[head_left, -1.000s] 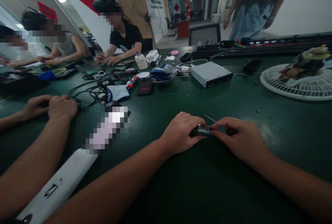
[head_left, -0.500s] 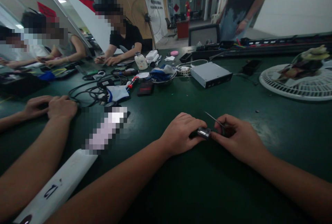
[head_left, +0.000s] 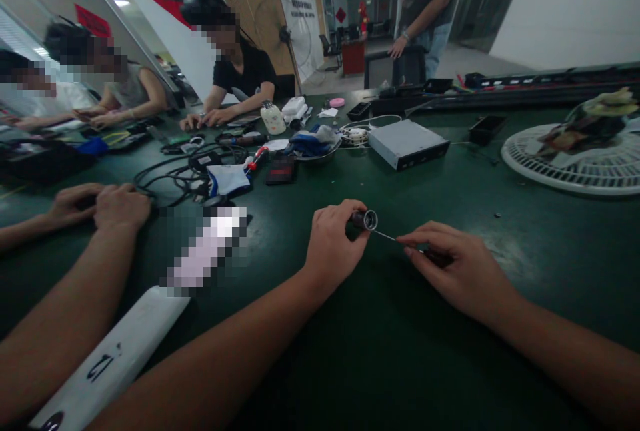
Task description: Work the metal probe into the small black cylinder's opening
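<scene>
My left hand (head_left: 333, 246) lifts a short metal cylinder (head_left: 367, 220) above the green table mat (head_left: 380, 364), gripping it between fingers and thumb with its open end showing. My right hand (head_left: 450, 262) holds a slim tool with a steel shaft (head_left: 386, 236) and a dark handle. The shaft points toward the cylinder, and its tip sits very close to the cylinder's end. I cannot tell whether they touch. Part of the handle is hidden by my fingers.
A co-worker's hands (head_left: 120, 208) rest at the left beside a white strip marked 17 (head_left: 113, 358). Black cables (head_left: 170, 178), a grey metal box (head_left: 407, 144), a metal bowl (head_left: 315, 154) and a white round grille (head_left: 565, 168) lie farther along the table.
My left hand has raised the cylinder off the mat and drawn it left, apart from my right hand. The standing person in the background has moved farther away.
</scene>
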### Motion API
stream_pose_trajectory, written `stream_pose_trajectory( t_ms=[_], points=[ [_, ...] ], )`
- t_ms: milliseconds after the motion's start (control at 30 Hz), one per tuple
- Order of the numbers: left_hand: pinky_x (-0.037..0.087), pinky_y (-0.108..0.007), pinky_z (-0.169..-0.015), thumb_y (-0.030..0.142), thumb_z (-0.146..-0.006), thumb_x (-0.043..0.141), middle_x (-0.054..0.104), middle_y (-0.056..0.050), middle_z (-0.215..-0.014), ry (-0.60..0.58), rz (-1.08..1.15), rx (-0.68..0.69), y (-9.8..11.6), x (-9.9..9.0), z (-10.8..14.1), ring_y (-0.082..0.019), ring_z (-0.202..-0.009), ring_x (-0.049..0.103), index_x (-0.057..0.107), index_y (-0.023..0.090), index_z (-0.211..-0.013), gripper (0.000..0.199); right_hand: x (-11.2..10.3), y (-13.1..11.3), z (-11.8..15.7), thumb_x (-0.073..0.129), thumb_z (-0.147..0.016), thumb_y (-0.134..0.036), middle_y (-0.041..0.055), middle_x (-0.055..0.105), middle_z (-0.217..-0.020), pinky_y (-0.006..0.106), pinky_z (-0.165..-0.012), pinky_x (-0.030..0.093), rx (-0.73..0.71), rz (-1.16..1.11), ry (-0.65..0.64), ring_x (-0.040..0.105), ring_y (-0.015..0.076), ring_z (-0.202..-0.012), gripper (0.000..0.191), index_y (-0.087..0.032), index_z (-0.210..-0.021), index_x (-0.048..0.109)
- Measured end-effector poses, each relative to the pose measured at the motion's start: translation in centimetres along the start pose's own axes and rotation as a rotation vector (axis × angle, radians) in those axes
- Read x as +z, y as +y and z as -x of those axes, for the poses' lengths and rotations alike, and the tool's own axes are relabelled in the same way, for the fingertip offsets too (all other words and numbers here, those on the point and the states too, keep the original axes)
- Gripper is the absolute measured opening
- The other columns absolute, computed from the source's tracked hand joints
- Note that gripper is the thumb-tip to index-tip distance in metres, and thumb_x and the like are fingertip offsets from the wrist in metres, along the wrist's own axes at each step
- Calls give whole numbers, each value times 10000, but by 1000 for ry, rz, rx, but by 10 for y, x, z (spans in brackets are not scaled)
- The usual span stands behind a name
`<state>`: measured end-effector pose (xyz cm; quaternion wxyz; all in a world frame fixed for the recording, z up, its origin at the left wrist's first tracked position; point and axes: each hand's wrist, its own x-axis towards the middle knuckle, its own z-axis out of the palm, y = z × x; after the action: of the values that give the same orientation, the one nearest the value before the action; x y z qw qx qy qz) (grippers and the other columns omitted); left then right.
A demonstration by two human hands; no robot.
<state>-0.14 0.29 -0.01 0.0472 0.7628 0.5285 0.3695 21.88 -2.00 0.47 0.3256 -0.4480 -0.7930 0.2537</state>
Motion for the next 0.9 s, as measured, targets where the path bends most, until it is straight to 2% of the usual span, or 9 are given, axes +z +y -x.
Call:
stream_pose_trajectory(
  t_ms=[100, 267, 433, 567, 733, 900],
  points=[
    [405, -406, -885, 150, -811, 687, 690, 13, -980, -29, -20, 31, 1, -1, 0, -207, -938, 618, 579, 256, -1022, 260, 1, -1, 1, 575, -912, -217, 24, 667, -1007, 261, -573, 496, -11, 13, 19, 621, 113, -718, 218, -250, -1073, 718],
    [379, -438, -917, 145, -812, 688, 710, 22, -987, -3, -69, 54, 1, -2, 0, -220, -971, 616, 606, 269, -1030, 265, 0, -4, 2, 583, -899, -220, 36, 680, -985, 272, -551, 495, -10, 10, 65, 623, 126, -694, 222, -247, -1059, 734],
    [362, -445, -929, 146, -811, 702, 724, 27, -1018, -15, -81, 113, 2, -3, 0, -221, -995, 611, 632, 284, -1041, 278, 1, -2, 0, 582, -902, -230, 36, 687, -986, 280, -565, 503, -2, 42, 57, 624, 130, -692, 227, -251, -1062, 741],
    [350, -435, -944, 159, -823, 701, 726, 40, -1024, -38, -90, 139, 3, -4, 0, -207, -1006, 603, 652, 292, -1059, 275, 1, -1, -1, 581, -905, -224, 38, 689, -1002, 287, -602, 522, 32, 68, 51, 641, 142, -743, 225, -243, -1059, 744],
    [342, -437, -958, 177, -832, 698, 725, 25, -1015, -96, -79, 170, 3, -4, 1, -219, -1024, 596, 659, 296, -1065, 265, 1, -3, 0, 587, -910, -229, 40, 682, -1004, 279, -596, 521, 19, 72, 106, 633, 132, -731, 219, -234, -1070, 737],
    [344, -434, -963, 176, -827, 702, 727, 27, -1036, -85, -76, 160, 3, -3, 1, -216, -1035, 599, 658, 294, -1076, 279, 1, -2, 2, 572, -909, -208, 34, 679, -994, 269, -562, 500, -45, 44, 37, 620, 123, -695, 236, -252, -1081, 727]
  ],
)
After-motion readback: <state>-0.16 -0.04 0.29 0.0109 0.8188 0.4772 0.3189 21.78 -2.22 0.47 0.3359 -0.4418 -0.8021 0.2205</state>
